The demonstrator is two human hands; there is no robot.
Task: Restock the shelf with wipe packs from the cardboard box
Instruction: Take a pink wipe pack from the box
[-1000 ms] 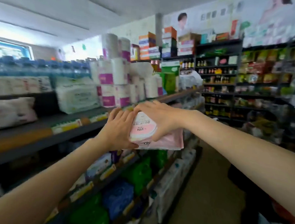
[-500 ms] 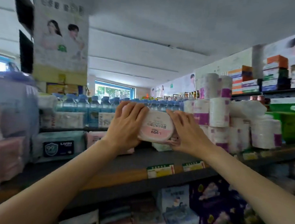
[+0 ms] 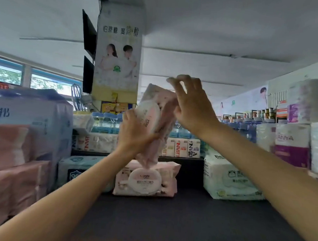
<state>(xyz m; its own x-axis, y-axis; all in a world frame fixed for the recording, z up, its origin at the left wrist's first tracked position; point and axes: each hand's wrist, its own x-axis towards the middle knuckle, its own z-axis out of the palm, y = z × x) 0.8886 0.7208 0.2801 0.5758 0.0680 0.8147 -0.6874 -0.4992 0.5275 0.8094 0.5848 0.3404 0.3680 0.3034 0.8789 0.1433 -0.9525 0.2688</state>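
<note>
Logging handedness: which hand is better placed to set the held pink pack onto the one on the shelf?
Left hand: it grips the tilted pink pack directly above the shelved pack. Right hand looks open beside it.

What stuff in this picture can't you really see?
- Cardboard box: nowhere in the head view.
- Held pink wipe pack: print smeared by motion blur; the left hand covers its lower half.
- Right hand: fingers blurred, so contact with the pack is unclear.
- Pink pack on the shelf: lid text too small to read.
- Shelf price tags: cut off by the bottom edge.
</note>
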